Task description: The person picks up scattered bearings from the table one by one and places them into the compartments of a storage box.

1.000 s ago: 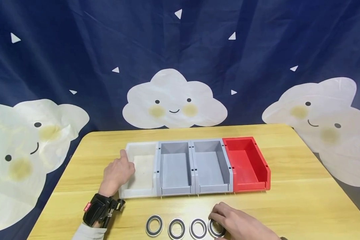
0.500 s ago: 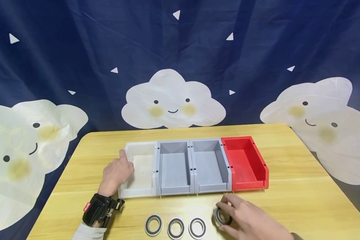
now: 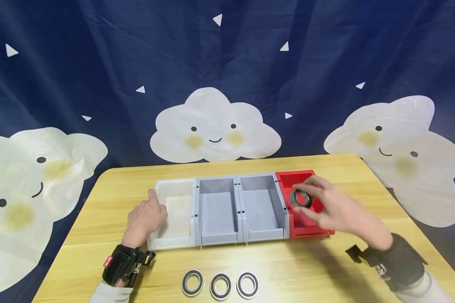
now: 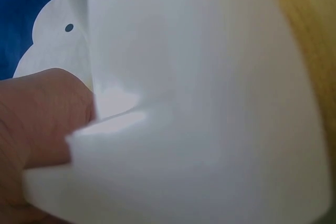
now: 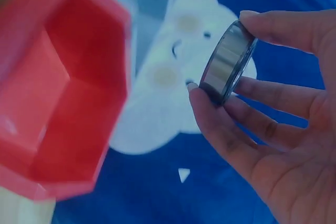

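A bearing [image 3: 300, 198], a dark ring with a shiny metal outer band, is held by my right hand [image 3: 331, 206] over the red bin [image 3: 314, 231]. In the right wrist view, thumb and fingertips pinch the bearing [image 5: 228, 61] by its edge, in the air beside the red bin [image 5: 79, 72]. My left hand [image 3: 147, 216] grips the left side wall of the white bin [image 3: 174, 243]; the wall [image 4: 205, 98] hides most of its fingers in the left wrist view. Three more bearings lie in a row on the table, the middle one [image 3: 220, 286] slightly nearer the front.
Two grey bins, the left [image 3: 218, 240] and the right [image 3: 265, 235], stand side by side between the white and red ones. The wooden table [image 3: 110, 198] ends at a dark blue curtain [image 3: 227, 50] with cloud faces.
My right hand has picked up the rightmost bearing from the table and carried it up and forward over the red bin. The left hand stays at the white bin.
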The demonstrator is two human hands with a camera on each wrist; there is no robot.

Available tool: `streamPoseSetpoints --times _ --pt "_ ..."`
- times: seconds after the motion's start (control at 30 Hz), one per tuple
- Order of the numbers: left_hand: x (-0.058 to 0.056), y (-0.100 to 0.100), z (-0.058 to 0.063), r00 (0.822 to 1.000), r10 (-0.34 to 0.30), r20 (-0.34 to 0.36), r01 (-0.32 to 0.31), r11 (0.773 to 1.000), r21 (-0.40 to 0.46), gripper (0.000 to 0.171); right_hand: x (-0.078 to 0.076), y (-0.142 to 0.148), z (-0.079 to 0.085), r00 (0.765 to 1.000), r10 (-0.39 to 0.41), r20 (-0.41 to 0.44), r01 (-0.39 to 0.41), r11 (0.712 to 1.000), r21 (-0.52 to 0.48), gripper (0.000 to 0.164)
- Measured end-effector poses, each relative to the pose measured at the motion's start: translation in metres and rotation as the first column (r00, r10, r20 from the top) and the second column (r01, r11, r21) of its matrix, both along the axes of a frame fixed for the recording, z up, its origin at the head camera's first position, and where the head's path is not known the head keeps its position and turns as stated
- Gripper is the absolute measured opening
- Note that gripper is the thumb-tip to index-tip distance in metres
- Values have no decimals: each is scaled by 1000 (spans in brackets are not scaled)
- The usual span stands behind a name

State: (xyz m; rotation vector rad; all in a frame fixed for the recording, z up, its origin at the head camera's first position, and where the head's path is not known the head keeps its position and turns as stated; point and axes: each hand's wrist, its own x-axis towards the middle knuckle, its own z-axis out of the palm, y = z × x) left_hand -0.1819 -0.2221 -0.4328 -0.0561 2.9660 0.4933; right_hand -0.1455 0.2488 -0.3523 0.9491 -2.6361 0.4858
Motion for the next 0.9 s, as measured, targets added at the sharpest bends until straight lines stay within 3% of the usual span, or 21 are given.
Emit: streamPoseSetpoints --times 0.17,0.3,0.6,0.9 --pt "-1 0 0 1000 -5 2 5 1000 2 47 -28 7 13 998 -58 30 57 998 26 42" --pt "0 -1 1 1000 2 6 -2 1000 -3 44 -46 11 10 993 -83 79 78 995 61 45" --pt "0 1 2 1000 2 5 -2 1000 2 45 -77 21 -27 978 -98 183 81 992 97 46" --pt "1 0 1 1000 4 -5 -4 1000 2 44 -88 16 -55 961 -103 258 58 983 174 35"
